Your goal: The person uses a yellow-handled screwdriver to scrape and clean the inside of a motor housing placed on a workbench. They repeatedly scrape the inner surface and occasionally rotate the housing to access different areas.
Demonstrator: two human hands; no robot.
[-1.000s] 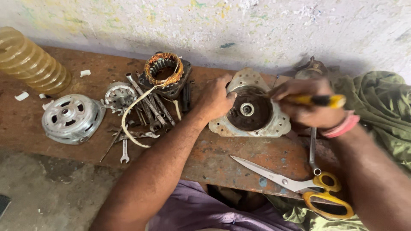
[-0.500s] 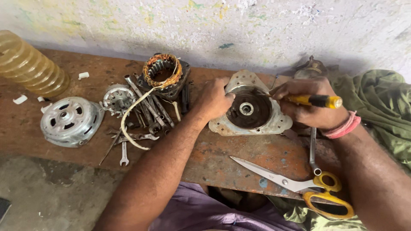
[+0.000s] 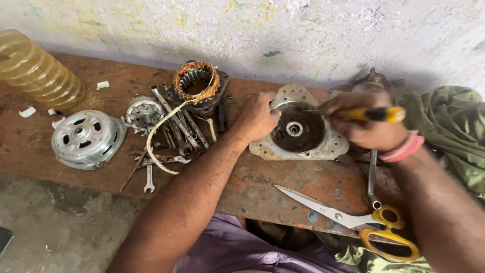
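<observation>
The right hand (image 3: 365,126) has shifted its yellow-handled screwdriver (image 3: 373,114), fingers clamped around it, toward the round grey metal motor housing (image 3: 299,132), the left hand (image 3: 258,117) gripping its rim, with disassembly seemingly unfinished.

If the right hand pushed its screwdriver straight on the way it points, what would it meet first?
The right hand aims the yellow-handled screwdriver leftward, its tip already at the motor end cover; past that, probably the left hand on the cover's rim.

Motor housing (image 3: 298,132) between stator (image 3: 196,86) and cloth (image 3: 449,126); scissors (image 3: 348,218) in front.
</observation>
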